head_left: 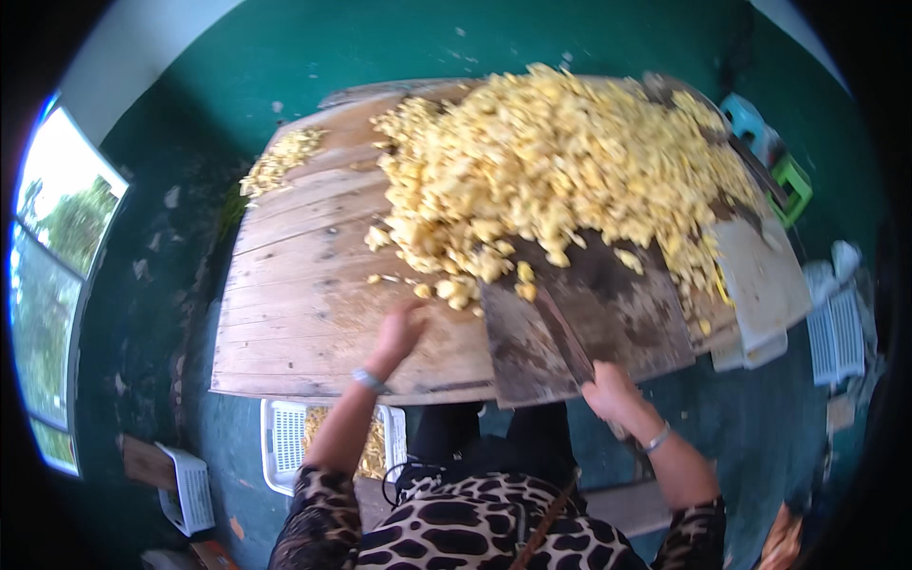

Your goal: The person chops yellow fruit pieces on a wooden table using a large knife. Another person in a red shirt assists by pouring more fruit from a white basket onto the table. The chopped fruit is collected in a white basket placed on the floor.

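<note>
My right hand (614,392) grips the handle of a long knife (563,333), whose blade lies over a dark, worn board (598,313) at the table's near edge. Two small yellow pieces (526,283) sit by the blade's far end. My left hand (400,329) is over the wooden table (299,299), left of the board, near the front edge of the heap; its fingers are blurred, and I see nothing held in it. A big heap of pale yellow chunks, perhaps ginger (541,164), covers the far middle and right of the table.
A smaller pile of slices (285,158) lies at the table's far left. Below the near edge stands a white plastic basket (285,445) with yellowish pieces in it. Another basket (191,491) is at the lower left. A pale sheet (755,271), a green stool (791,189) and a blue basket (836,335) are at right.
</note>
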`<act>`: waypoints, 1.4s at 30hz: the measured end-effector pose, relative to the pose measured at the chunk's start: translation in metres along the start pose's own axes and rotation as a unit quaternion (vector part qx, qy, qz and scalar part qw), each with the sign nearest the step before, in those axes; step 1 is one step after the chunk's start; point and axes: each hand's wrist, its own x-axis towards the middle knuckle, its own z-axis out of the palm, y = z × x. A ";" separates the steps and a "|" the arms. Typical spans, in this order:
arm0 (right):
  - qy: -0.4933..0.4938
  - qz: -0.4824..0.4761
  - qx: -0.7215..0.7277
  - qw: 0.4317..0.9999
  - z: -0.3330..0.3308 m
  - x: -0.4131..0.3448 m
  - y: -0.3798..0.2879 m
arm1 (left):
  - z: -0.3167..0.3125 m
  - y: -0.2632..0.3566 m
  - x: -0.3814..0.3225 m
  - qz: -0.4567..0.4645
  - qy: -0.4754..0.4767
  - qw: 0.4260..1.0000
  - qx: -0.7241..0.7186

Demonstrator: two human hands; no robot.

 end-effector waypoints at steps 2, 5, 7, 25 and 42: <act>-0.001 -0.003 0.001 1.000 0.000 0.000 -0.007 | 0.035 0.007 0.039 0.021 -0.009 0.996 0.092; -0.005 0.060 0.005 0.998 0.000 -0.004 -0.003 | 0.065 0.011 0.077 0.046 -0.075 0.988 0.123; 0.009 0.073 -0.024 0.997 0.011 -0.005 0.025 | 0.070 0.029 0.093 0.078 -0.120 0.988 0.064; -0.042 0.078 0.004 0.996 0.012 0.005 0.004 | 0.082 0.155 -0.027 0.262 -0.116 0.958 0.034; -0.065 0.036 -0.064 0.995 0.000 0.014 0.000 | 0.098 0.149 -0.083 0.210 -0.001 0.977 0.019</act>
